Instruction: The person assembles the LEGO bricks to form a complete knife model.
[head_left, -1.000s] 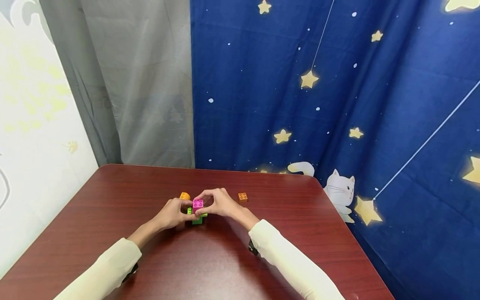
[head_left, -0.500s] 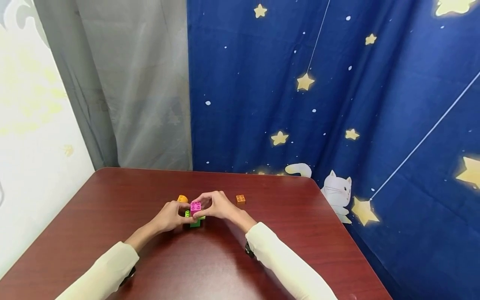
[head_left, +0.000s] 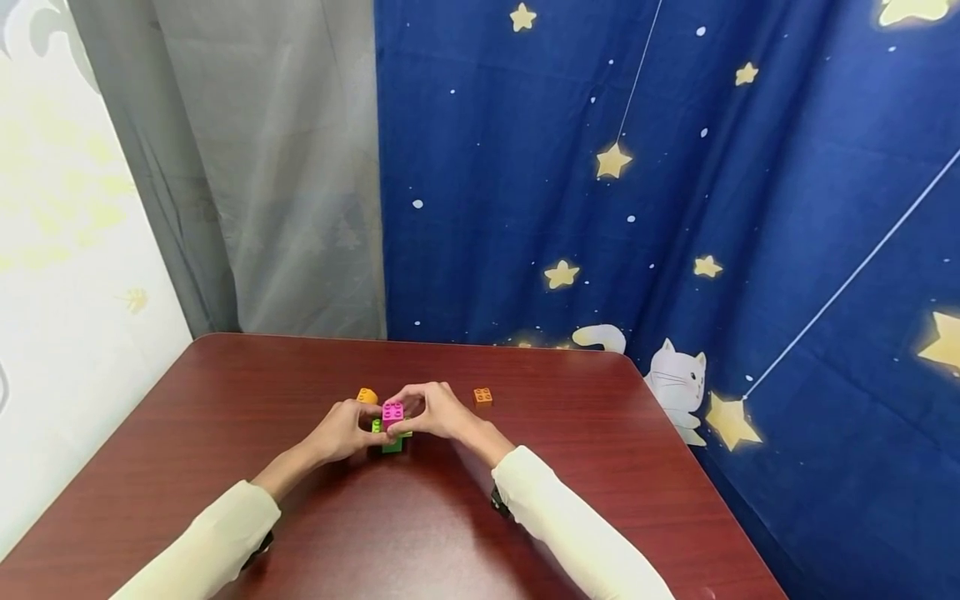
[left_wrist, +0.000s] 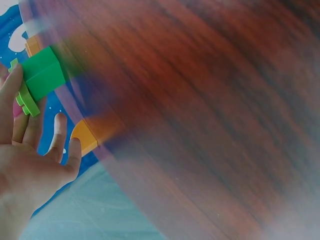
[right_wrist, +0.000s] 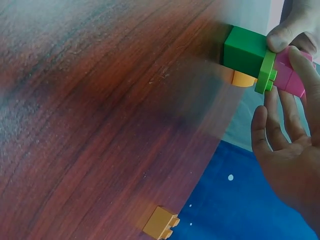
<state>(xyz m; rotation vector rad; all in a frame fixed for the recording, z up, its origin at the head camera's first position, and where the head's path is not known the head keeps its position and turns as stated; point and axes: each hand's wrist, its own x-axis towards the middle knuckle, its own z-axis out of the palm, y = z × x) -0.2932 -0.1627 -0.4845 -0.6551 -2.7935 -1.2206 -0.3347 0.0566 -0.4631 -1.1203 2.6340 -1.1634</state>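
One smooth grey curtain [head_left: 300, 183] hangs behind your glossy, wood-grained table [head_left: 420, 533] at the left. Your left hand [head_left: 341, 433] pinches a single stack of plastic bricks around its thin, studded lime plate [right_wrist: 266, 75]. One rounded yellow-orange brick [head_left: 367, 396] lies just beyond that hand. Next comes the stack itself, upright between both hands — one boxy green block [right_wrist: 245, 50] at the bottom, the lime plate, then a pink section [head_left: 393, 412] with four round studs on top; whether it is one brick or two, you cannot tell. Your right hand [head_left: 438, 410] pinches the pink section, its other fingers spread. Farther right sits one squarish, four-studded orange brick [head_left: 483, 397] — then one folded blue curtain [head_left: 510, 192], star-printed.
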